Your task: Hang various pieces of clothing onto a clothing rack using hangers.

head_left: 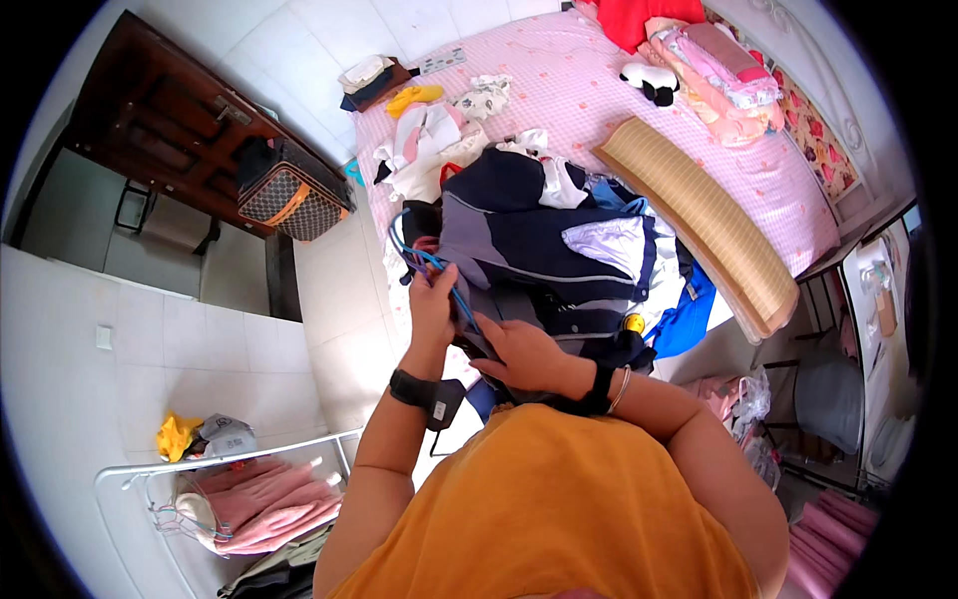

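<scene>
My left hand (436, 299) is closed around blue clothes hangers (409, 250), whose loops stick up past its fingers. One hanger bar slants down toward my right hand (524, 351), which grips a dark garment (477, 337) between thumb and fingers, close to the bar's end. How far the hanger sits inside the garment is hidden. Just beyond my hands, a navy and grey jacket (519, 240) with a pale panel lies spread over a heap of clothes. A blue garment (689, 319) hangs from the heap at the right.
The heap lies on a bed with a pink checked sheet (559, 60). A rolled straw mat (699, 220) rests on the bed's right side. At the left stand a patterned suitcase (294, 195) and, nearer, a white clothes rack (230, 459). A cluttered desk (873, 339) is at the right.
</scene>
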